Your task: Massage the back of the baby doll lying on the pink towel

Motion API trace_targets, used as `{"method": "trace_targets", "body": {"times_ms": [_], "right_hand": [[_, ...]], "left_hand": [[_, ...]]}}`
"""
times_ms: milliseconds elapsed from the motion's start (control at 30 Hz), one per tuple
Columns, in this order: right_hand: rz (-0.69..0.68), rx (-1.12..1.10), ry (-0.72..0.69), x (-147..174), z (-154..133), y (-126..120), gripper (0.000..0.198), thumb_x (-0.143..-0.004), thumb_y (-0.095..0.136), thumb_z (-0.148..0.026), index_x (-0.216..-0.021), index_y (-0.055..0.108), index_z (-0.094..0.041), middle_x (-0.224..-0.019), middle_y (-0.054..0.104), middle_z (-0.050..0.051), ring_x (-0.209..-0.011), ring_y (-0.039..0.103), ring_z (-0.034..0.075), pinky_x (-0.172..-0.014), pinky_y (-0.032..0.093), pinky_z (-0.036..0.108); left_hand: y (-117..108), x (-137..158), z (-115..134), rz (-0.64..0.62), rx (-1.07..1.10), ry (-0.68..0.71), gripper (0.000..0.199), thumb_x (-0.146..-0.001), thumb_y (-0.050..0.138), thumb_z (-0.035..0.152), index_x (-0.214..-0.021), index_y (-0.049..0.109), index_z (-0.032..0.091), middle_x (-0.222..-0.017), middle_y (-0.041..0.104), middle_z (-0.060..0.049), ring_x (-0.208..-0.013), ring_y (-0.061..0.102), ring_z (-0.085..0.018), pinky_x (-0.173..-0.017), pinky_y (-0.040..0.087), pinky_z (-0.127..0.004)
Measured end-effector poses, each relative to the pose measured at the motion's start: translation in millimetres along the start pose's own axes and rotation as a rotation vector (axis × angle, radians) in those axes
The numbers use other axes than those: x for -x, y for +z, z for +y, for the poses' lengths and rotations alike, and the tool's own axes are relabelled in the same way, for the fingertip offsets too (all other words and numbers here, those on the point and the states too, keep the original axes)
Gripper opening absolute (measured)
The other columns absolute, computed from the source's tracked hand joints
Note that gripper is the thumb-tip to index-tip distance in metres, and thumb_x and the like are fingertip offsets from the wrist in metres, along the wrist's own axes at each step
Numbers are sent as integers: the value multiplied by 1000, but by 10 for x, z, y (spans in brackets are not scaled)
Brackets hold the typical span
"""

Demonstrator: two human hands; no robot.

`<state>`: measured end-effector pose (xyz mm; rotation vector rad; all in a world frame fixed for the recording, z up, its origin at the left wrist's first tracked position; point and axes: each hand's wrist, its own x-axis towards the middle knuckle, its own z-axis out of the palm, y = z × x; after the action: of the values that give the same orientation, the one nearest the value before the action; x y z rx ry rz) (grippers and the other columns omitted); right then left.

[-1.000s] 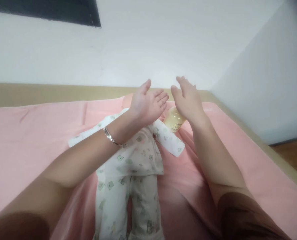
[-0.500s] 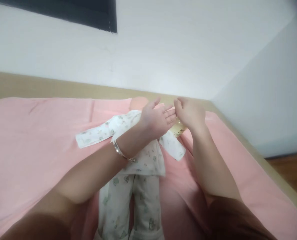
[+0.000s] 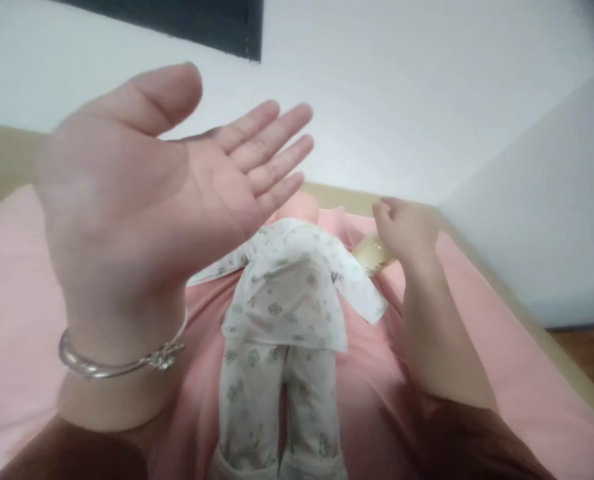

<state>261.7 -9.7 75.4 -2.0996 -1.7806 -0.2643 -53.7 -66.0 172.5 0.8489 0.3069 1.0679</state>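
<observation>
And there goes the left hand (image 3: 157,180), swinging up and away from its partner: half a second ago its fingertips are right by the other hand, and now it looms close to us, palm showing, fingers stretched out, nothing held, though I can't tell whether anything coats the skin. A silver bracelet (image 3: 111,367) circles that wrist. The right hand (image 3: 409,230) hangs back at the top end of the bottle (image 3: 369,253), fingers curled, its back mostly to us; whether it actually grips, I can't tell from here. So the pair is well apart, and to my eye the joint action over the bottle is broken off, leaving the right hand alone beside it. The bottle, pale yellow, sits near the sleeve of a white printed shirt (image 3: 291,293), with matching trousers (image 3: 257,407) below and a rounded pink form (image 3: 304,208) above the collar. Under them all spreads a rumpled pink sheet (image 3: 517,347), and beyond stands the white wall (image 3: 377,100).
</observation>
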Motion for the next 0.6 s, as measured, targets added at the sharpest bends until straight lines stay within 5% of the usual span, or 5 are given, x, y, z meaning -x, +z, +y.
{"method": "trace_targets", "body": {"times_ms": [100, 167, 267, 467, 600], "right_hand": [[6, -87, 85, 9, -18, -8, 64, -93, 41, -51, -145, 56, -16, -119, 72, 16, -114, 65, 38, -99, 49, 53], [37, -160, 96, 44, -45, -38, 71, -91, 47, -52, -150, 49, -12, -129, 68, 18, -121, 63, 38, -105, 48, 55], [199, -197, 28, 186, -147, -146, 70, -92, 46, -50, -148, 49, -8, -146, 56, 21, -138, 50, 39, -115, 39, 59], [330, -316, -443, 817, -638, -394, 62, -103, 26, -50, -159, 30, -24, -164, 34, 12, -154, 28, 35, -123, 20, 68], [293, -396, -785, 1310, -924, -434, 76, -103, 20, -58, -160, 20, -8, -163, 32, 21, -157, 13, 38, -124, 10, 69]], "left_hand": [[85, 61, -108, 25, 182, -87, 102, -62, -25, 18, -147, 27, 0, -156, 32, -13, -146, 23, -29, -94, 34, -57], [179, 77, -223, 93, 166, -133, 76, -87, -3, 28, -152, 30, 9, -155, 41, -10, -149, 25, -26, -107, 31, -50], [334, 74, -414, 173, 112, -223, 63, -96, 26, 41, -156, 32, 23, -157, 46, -3, -154, 20, -26, -126, 27, -45], [463, 139, -669, 176, 79, -364, 58, -98, 37, 42, -154, 38, 25, -159, 45, -2, -156, 20, -30, -130, 23, -53], [465, 229, -564, 178, 37, -322, 60, -100, 28, 49, -151, 45, 23, -154, 51, -3, -156, 15, -31, -128, 23, -56]]}}
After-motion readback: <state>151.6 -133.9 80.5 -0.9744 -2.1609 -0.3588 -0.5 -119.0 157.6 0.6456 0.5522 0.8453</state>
